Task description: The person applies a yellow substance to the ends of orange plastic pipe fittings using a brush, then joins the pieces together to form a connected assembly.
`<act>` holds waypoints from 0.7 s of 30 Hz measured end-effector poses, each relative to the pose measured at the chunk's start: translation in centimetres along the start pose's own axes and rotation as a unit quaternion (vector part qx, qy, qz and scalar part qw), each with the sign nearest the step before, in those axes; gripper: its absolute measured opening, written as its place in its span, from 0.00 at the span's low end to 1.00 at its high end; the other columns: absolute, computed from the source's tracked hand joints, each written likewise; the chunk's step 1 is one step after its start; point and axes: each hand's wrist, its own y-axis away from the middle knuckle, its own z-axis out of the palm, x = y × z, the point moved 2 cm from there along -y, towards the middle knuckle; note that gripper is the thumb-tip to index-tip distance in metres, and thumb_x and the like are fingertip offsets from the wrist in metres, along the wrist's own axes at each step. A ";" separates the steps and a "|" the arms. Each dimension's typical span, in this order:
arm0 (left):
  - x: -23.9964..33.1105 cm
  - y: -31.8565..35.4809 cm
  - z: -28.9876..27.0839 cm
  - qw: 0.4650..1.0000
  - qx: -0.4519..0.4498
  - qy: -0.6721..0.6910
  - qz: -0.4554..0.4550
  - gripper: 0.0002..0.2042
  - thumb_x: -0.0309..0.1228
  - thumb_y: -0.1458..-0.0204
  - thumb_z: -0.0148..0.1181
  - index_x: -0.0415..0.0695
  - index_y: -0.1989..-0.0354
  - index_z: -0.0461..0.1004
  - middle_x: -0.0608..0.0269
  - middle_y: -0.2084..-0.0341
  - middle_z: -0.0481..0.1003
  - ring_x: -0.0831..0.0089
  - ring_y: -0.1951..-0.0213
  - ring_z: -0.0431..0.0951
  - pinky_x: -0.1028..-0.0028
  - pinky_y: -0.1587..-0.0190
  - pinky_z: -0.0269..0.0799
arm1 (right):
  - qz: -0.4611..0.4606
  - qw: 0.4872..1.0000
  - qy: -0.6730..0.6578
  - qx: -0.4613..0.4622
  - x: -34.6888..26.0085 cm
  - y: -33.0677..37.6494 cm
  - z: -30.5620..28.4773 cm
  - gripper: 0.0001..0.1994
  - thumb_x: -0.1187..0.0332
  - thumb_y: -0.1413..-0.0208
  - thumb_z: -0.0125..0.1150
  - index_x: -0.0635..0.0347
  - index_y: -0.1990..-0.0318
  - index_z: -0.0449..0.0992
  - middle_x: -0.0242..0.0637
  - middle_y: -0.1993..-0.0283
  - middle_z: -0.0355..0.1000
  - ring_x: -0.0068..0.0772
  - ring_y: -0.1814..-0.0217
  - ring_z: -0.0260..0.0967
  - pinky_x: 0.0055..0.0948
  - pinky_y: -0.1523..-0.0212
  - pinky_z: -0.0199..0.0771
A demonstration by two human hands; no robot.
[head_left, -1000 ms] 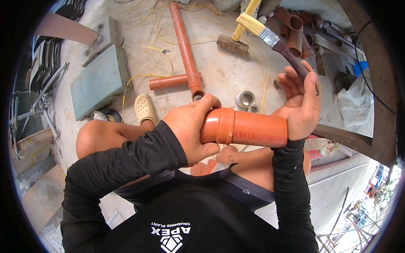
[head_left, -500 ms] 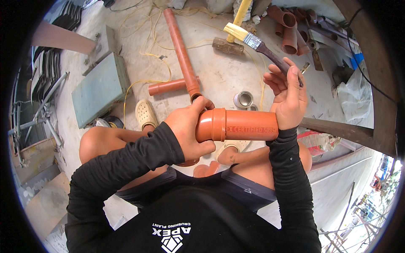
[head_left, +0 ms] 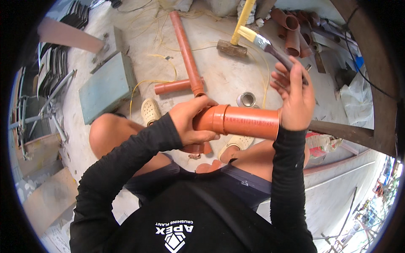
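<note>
My left hand [head_left: 190, 120] wraps round an orange plastic pipe fitting [head_left: 209, 119], curved like an elbow, with a downward branch partly hidden under the hand. Seated in the fitting's collar is a short orange pipe [head_left: 253, 122], lying roughly level and pointing right. The heel of my right hand [head_left: 298, 97] rests against the pipe's free end. Between that hand's thumb and fingers is a paintbrush [head_left: 276, 55] with a dark handle, its pale yellow bristles pointing up and left; the other fingers are loosely curled. An opened tin can [head_left: 246, 100] stands on the floor just beyond the pipe.
A long orange pipe [head_left: 185, 50] with a side branch lies ahead on the concrete floor. Near it rest a sledgehammer [head_left: 232, 48] with a yellow handle and a loose yellow cord [head_left: 156, 80]. Several pipe offcuts [head_left: 292, 42] are heaped far right. A grey-blue slab [head_left: 105, 90] lies left.
The view has shifted slightly. My right hand and the brush have moved a little right and down, still against the pipe end. My left hand keeps its grip on the fitting.
</note>
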 end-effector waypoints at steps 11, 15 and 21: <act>-1.1 9.1 2.6 0.981 -0.076 0.152 -0.088 0.29 0.38 0.54 0.72 0.39 0.46 0.66 0.51 0.58 0.77 0.61 0.56 0.80 0.68 0.50 0.73 | 0.113 0.992 -0.047 -0.016 4.5 11.6 -0.8 0.25 0.53 0.29 0.45 0.65 0.35 0.62 0.47 0.46 0.71 0.37 0.52 0.74 0.39 0.45 0.75; -1.2 9.4 2.7 0.972 -0.083 0.193 -0.105 0.31 0.38 0.53 0.73 0.39 0.44 0.66 0.50 0.56 0.77 0.62 0.55 0.80 0.69 0.49 0.73 | 0.126 0.990 -0.064 -0.011 4.3 13.5 -1.5 0.27 0.52 0.28 0.41 0.65 0.34 0.60 0.47 0.44 0.71 0.37 0.48 0.72 0.40 0.40 0.69; -2.0 10.0 3.3 0.968 -0.128 0.188 -0.104 0.36 0.39 0.55 0.76 0.37 0.40 0.65 0.51 0.52 0.77 0.63 0.52 0.80 0.69 0.46 0.73 | 0.232 0.962 -0.144 -0.018 6.1 16.5 -0.5 0.27 0.52 0.28 0.41 0.65 0.33 0.59 0.47 0.43 0.71 0.35 0.47 0.70 0.39 0.39 0.65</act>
